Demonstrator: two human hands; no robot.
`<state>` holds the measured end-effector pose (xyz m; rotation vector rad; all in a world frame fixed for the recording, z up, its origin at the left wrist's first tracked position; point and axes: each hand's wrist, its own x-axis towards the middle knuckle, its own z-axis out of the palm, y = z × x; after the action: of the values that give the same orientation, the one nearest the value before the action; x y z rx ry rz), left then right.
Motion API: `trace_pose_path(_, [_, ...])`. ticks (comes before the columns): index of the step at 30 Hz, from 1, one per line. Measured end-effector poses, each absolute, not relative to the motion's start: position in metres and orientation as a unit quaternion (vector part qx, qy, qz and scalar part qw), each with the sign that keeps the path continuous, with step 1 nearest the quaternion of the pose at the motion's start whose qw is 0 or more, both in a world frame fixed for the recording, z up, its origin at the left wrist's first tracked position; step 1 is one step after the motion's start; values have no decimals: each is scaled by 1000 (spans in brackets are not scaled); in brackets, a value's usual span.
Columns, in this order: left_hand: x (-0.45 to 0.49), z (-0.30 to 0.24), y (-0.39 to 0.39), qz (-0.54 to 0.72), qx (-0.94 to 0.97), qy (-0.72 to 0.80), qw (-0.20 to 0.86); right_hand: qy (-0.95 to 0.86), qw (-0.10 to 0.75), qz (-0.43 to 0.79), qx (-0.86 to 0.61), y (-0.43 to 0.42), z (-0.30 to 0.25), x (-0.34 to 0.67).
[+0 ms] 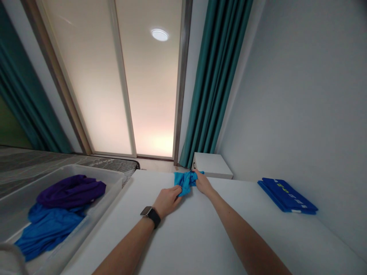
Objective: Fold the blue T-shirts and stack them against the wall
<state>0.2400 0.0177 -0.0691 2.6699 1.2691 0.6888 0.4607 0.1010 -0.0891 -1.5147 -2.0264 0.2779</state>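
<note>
A bunched light-blue cloth [185,179] lies at the far edge of a white table [200,236]. My left hand [168,200], with a dark watch on its wrist, is closed on the cloth's near left side. My right hand [202,182] is closed on its right side. Both arms reach straight out over the table.
A folded dark-blue garment [286,194] lies at the table's right by the wall. A clear plastic bin [113,183] on the left holds purple cloth [71,190] and blue cloth [48,229]. A small white cabinet [212,165] stands behind the table, beside teal curtains and a sliding door.
</note>
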Motion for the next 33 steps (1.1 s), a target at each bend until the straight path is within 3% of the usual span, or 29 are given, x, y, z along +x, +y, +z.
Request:
trace_pose_path(5, [233, -72, 28, 430, 714, 468, 293, -691, 413, 120, -581, 100, -75, 478])
trace_pose_path(7, [230, -73, 34, 508, 633, 477, 337, -667, 447, 119, -585, 95, -66, 493])
trace_pose_path(14, [234, -38, 62, 528, 707, 454, 124, -679, 510, 98, -519, 89, -13, 523])
trace_pose_path(20, [233, 29, 81, 479, 747, 458, 37, -691, 522, 66, -496, 98, 41, 538])
trace_pose_path(24, [220, 30, 81, 390, 761, 508, 106, -667, 470, 163, -555, 90, 36, 544])
trace_pose_path(33, [223, 18, 63, 369, 757, 461, 280, -579, 468, 305, -595, 60, -1, 551])
